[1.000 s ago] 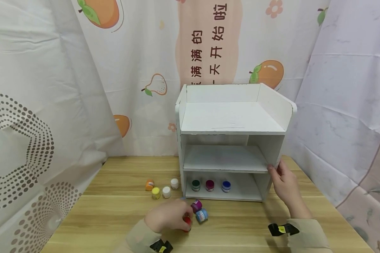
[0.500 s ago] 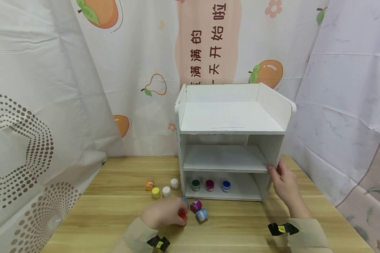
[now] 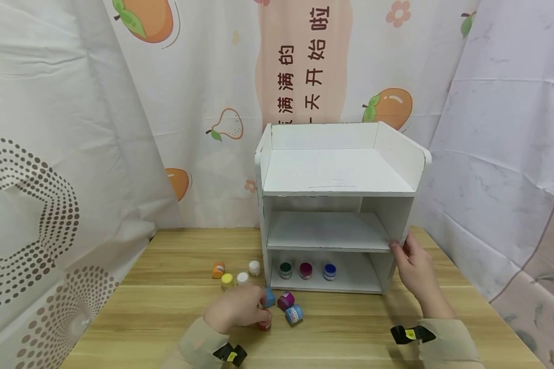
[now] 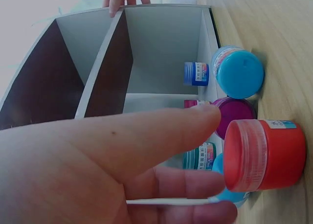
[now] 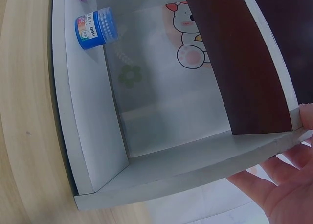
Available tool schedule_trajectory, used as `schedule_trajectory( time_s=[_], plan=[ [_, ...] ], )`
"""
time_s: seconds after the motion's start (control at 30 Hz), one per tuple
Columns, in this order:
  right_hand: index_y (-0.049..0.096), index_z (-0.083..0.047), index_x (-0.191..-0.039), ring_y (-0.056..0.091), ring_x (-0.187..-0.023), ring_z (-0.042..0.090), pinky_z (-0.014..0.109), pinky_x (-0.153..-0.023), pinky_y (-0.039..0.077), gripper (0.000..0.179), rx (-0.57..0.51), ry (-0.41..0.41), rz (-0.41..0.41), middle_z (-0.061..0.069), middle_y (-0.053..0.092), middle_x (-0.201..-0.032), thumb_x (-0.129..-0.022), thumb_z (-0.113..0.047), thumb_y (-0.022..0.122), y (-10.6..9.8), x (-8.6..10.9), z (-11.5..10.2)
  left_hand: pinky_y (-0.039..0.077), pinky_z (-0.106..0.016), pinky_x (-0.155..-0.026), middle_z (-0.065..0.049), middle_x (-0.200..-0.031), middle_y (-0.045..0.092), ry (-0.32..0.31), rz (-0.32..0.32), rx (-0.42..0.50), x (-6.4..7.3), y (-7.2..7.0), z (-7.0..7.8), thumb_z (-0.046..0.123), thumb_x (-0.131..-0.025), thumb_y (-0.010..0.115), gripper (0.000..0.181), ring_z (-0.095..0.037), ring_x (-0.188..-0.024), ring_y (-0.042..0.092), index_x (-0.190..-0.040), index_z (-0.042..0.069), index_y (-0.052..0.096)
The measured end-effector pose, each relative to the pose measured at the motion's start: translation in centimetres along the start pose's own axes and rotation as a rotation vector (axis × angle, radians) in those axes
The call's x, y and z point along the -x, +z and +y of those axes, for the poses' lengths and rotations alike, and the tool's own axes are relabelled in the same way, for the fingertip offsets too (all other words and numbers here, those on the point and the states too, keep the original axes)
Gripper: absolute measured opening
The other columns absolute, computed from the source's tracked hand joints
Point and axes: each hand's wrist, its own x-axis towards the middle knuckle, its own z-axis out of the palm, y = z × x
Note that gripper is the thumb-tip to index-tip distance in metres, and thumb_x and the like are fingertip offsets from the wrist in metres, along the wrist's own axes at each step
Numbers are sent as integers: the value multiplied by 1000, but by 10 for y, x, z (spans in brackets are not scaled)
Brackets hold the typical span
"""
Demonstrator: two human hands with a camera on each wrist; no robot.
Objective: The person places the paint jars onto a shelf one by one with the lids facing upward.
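My left hand (image 3: 240, 307) is over the table with its thumb and fingers extended, right at the lid of a red paint jar (image 4: 266, 154). This jar stands upright on the table, its clear-rimmed lid facing up. Beside it are a purple jar (image 3: 285, 300) and a light blue jar (image 3: 294, 314), both lying tipped, and another blue jar (image 3: 269, 298) partly behind my fingers. On the far right, my right hand (image 3: 416, 266) grips the side panel of a white shelf unit (image 3: 337, 171), thumb on the front edge by the middle board and fingers behind the panel.
The bottom shelf holds a green jar (image 3: 285, 270), a magenta jar (image 3: 305, 270) and a dark blue jar (image 3: 330, 272). Left of the unit are an orange jar (image 3: 218, 270), a yellow jar (image 3: 227, 281) and two white jars (image 3: 254, 267). A printed curtain (image 3: 203, 66) hangs behind the table.
My left hand has shifted slightly left with the red paint jar, and its fingers have come away from it. The right hand and the shelf unit have stayed put.
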Motion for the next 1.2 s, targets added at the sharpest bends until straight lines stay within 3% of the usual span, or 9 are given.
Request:
schedule_trajectory(
  time_s=[0.23,0.57,0.73,0.93,1.2],
  plan=[
    [49,3,-141,59,-115,46,1,-82,35,41,-4,5,-5,28,61,-128,-107,-21,52,1,0,1,33,-26,-45,9,-57,48,-36,52,-93,-1,7,0,38,-84,79,39,-8,-51,42,-59,19,54],
    [49,3,-142,58,-115,47,1,-82,35,42,-5,2,-5,29,61,-129,-107,-21,52,0,0,0,31,-26,-45,8,-60,45,-36,58,-125,0,7,3,36,-78,81,40,-8,-52,41,-57,20,51],
    [49,4,-141,58,-117,48,1,-82,34,42,-12,3,-6,30,60,-129,-107,-21,52,0,0,0,36,-27,-47,8,-65,51,-31,44,-113,0,6,3,34,-76,83,30,-9,-55,45,-64,20,60],
    [48,4,-142,58,-116,48,0,-82,34,43,-10,4,-10,30,60,-130,-107,-21,52,0,0,0,43,-27,-55,11,-72,55,25,35,-109,-1,4,1,30,-80,85,17,-8,-63,50,-84,19,73],
    [48,4,-142,58,-117,48,1,-82,34,43,-14,7,-11,30,60,-130,-107,-21,52,0,0,0,45,-28,-61,10,-80,62,61,27,-119,-3,3,0,27,-82,84,19,-6,-69,52,-98,19,78]
  ],
)
